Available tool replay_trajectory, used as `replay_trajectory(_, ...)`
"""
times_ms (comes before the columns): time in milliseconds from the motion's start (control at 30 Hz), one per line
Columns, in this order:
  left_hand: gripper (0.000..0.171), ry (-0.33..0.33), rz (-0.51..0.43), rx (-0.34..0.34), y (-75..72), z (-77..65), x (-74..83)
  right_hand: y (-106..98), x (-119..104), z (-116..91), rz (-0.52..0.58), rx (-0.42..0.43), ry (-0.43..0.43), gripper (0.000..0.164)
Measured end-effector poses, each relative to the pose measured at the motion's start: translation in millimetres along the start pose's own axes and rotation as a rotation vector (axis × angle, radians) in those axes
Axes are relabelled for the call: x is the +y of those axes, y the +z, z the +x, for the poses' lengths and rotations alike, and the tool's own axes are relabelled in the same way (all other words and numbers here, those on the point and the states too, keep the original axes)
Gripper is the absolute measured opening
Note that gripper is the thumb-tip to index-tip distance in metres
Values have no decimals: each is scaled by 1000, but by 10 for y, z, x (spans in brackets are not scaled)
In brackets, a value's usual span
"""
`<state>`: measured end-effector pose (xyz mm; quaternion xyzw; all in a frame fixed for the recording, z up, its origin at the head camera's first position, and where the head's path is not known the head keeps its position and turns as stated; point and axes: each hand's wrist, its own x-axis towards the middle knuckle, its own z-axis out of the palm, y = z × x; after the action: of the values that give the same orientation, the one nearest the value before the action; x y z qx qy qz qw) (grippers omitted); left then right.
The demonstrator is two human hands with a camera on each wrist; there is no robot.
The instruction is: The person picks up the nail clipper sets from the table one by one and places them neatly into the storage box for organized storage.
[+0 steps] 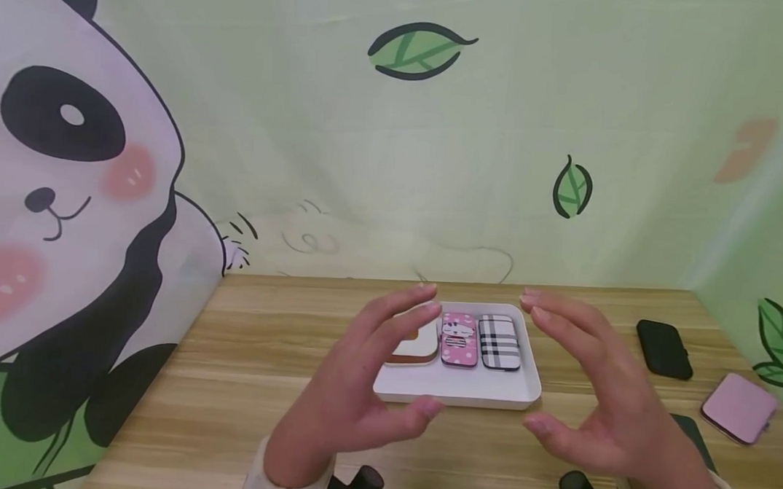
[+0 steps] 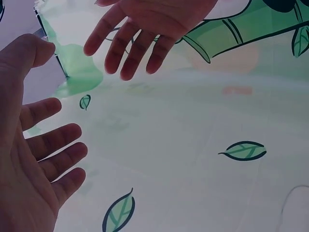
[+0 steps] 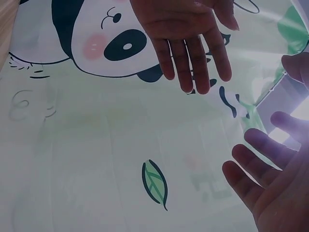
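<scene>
Both hands are raised above the table, palms facing each other, with nothing held. In the head view the left hand [image 1: 373, 375] overlaps the left part of a white tray [image 1: 454, 389]; its thumb and fingers are spread apart. The right hand [image 1: 604, 392] is held likewise beside the tray's right end. Inside the tray lie a bread-shaped flat item [image 1: 419, 351] partly hidden by the left fingers, a pink flat case with a cat picture [image 1: 459, 340], and a black-and-white plaid case [image 1: 499, 342]. Both wrist views show the palms with extended fingers.
At the right of the wooden table [image 1: 255, 355] lie a black flat case [image 1: 664, 350] and a pink square case [image 1: 740, 408]. A dark green item [image 1: 694, 439] is mostly hidden behind the right hand. A fabric backdrop [image 1: 292, 123] with a panda and leaves stands behind.
</scene>
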<state>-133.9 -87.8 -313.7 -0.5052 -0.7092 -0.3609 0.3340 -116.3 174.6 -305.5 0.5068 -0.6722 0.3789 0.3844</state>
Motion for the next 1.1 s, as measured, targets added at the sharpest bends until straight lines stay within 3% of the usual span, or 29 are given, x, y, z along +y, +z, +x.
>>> replay_trajectory(233,62,-59,-34,-9,-74,-22,13,-13,57,-33,-18,-19,8,72)
replay_trajectory(433,63,-96,40,20,-120,-25,-17,-25,34,-23,-22,-18,20,71)
replay_trajectory(667,63,-109,73,34,-75,-56,-146,-21,32,-10,-41,-10,30,70)
replay_trajectory(867,60,-245,104,7,0,-158,-434,-16,81,-37,-37,-4,18,70)
replay_trajectory(1100,60,-430,238,-93,133,-309,-756,-9,111,-45,-53,2,10,68)
